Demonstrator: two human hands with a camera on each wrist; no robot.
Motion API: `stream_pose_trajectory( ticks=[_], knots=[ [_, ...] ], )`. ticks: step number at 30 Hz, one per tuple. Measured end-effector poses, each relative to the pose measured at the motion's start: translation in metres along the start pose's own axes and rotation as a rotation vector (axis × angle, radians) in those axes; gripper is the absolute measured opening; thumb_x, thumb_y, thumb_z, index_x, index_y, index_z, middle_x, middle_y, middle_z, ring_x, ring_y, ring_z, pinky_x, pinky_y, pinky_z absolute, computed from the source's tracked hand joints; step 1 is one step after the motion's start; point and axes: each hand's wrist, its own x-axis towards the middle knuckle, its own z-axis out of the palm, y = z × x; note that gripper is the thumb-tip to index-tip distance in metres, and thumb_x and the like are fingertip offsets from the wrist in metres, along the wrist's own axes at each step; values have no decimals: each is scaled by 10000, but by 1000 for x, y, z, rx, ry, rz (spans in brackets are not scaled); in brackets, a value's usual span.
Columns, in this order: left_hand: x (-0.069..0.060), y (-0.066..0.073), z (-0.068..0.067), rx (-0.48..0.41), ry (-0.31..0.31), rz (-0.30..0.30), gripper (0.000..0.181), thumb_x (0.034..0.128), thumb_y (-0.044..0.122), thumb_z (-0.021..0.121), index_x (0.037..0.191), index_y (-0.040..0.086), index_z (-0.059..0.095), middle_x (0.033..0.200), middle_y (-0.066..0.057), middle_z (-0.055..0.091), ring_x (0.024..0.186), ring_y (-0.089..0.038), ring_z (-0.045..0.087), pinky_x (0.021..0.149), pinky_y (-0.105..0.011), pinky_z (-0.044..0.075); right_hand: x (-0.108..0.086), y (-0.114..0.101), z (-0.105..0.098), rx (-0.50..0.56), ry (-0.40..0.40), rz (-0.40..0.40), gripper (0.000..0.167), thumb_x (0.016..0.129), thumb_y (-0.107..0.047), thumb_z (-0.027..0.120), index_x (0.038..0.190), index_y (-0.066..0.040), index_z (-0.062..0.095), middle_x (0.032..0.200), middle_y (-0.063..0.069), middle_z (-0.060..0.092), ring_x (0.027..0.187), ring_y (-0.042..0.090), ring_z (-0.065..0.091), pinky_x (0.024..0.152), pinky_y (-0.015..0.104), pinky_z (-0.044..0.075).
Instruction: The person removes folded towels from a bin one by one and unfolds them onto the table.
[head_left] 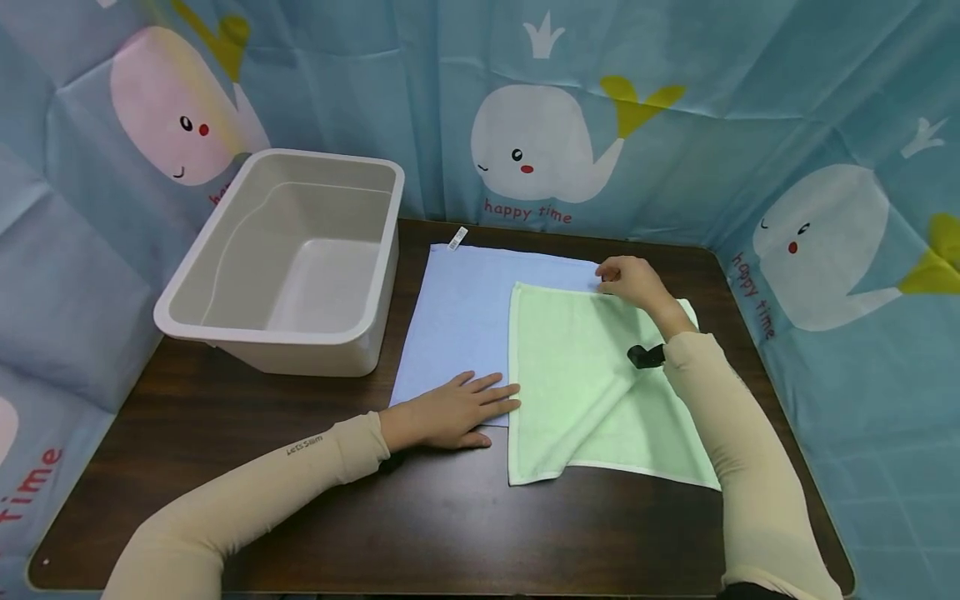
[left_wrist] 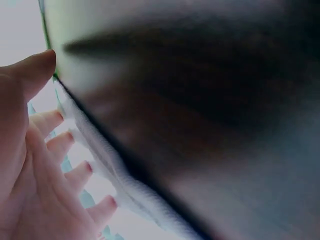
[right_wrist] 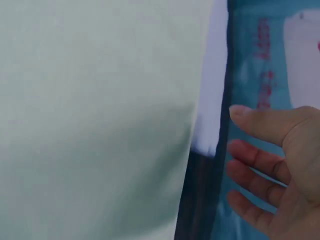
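A light blue towel (head_left: pixel 465 317) lies spread on the table, and a light green towel (head_left: pixel 562 358) overlaps its right part. One raised diagonal crease runs across the green towel. With fingers spread, my left hand (head_left: pixel 457 408) rests at the blue towel's front edge, its fingertips by the green towel's left edge. My right hand (head_left: pixel 633 279) is at the blue towel's far right corner, just beyond the green towel. In the right wrist view, that hand (right_wrist: pixel 280 170) has its fingers loosely bent, with a gap to the thumb and nothing between them.
A grey plastic tub (head_left: pixel 258 335) stands at the back left of the dark wooden table (head_left: pixel 450 533). The blue towel has a small white tag (head_left: pixel 457 238) at its far left corner. A blue curtain (head_left: pixel 420 108) with whale prints surrounds the table's back and sides.
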Motion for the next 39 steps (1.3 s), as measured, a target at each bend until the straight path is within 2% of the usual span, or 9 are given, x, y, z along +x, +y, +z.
stream_pose_trajectory(
  ticks=[7, 10, 13, 18, 23, 27, 30, 33, 39],
  knots=[
    [0, 0, -2, 12, -8, -17, 678, 1009, 508, 471, 1588, 255, 226, 1683, 42, 160, 1561, -254, 167, 1195, -564, 288, -39, 68, -25, -84, 193, 326, 361, 970, -219, 587, 1230, 29, 612, 1206, 285, 623, 1035, 452, 593, 860, 590, 474],
    [0, 0, -3, 3, -11, -14, 676, 1009, 507, 473, 1588, 257, 229, 1683, 44, 159, 1561, -256, 168, 1195, -562, 290, -54, 95, -27, -63, 184, 456, 360, 963, -240, 576, 1158, 60, 617, 1185, 299, 613, 1001, 455, 583, 811, 564, 484],
    [-1, 0, -3, -6, -14, -17, 674, 1009, 504, 476, 1587, 256, 233, 1683, 46, 160, 1561, -255, 168, 1197, -557, 289, -61, 112, -25, -14, 147, 523, 349, 957, -271, 593, 1076, 55, 632, 1101, 271, 620, 913, 405, 581, 738, 498, 492],
    [-1, 0, -3, -18, -13, -25, 671, 1008, 502, 478, 1585, 256, 240, 1682, 48, 163, 1563, -253, 164, 1199, -556, 287, -61, 122, -21, 77, 193, 529, 306, 946, -257, 634, 997, 43, 654, 943, 179, 623, 822, 324, 560, 695, 433, 479],
    [2, 2, -2, -21, -9, -39, 679, 1001, 511, 487, 1584, 266, 241, 1684, 47, 153, 1563, -250, 161, 1198, -561, 285, -58, 123, -21, 50, 245, 497, 280, 952, -236, 633, 1020, 34, 659, 985, 225, 637, 831, 346, 575, 676, 443, 483],
    [3, 3, -1, -15, -18, -50, 688, 999, 520, 485, 1587, 272, 229, 1687, 45, 137, 1566, -248, 150, 1202, -560, 279, -58, 122, -21, -76, 188, 474, 280, 953, -250, 629, 1029, 18, 649, 1051, 264, 657, 843, 387, 612, 667, 474, 483],
    [3, 3, -4, -19, -25, -55, 687, 999, 515, 488, 1587, 273, 227, 1687, 45, 136, 1566, -246, 147, 1206, -556, 274, -63, 120, -24, -99, 159, 486, 302, 941, -268, 634, 1033, 20, 644, 1076, 271, 648, 882, 411, 608, 692, 504, 473],
    [3, 4, -6, -24, -28, -56, 684, 1000, 502, 498, 1586, 268, 234, 1686, 38, 144, 1565, -252, 153, 1206, -554, 276, -71, 120, -28, -49, 120, 505, 350, 938, -299, 636, 1032, 38, 643, 1056, 267, 633, 897, 406, 585, 713, 502, 472],
    [2, 5, -9, -29, -30, -61, 683, 995, 492, 514, 1581, 252, 257, 1682, 20, 169, 1559, -269, 175, 1197, -557, 290, -91, 128, -30, 150, 16, 584, 404, 929, -319, 663, 1033, 72, 652, 893, 152, 649, 880, 336, 597, 742, 425, 516]
  ],
)
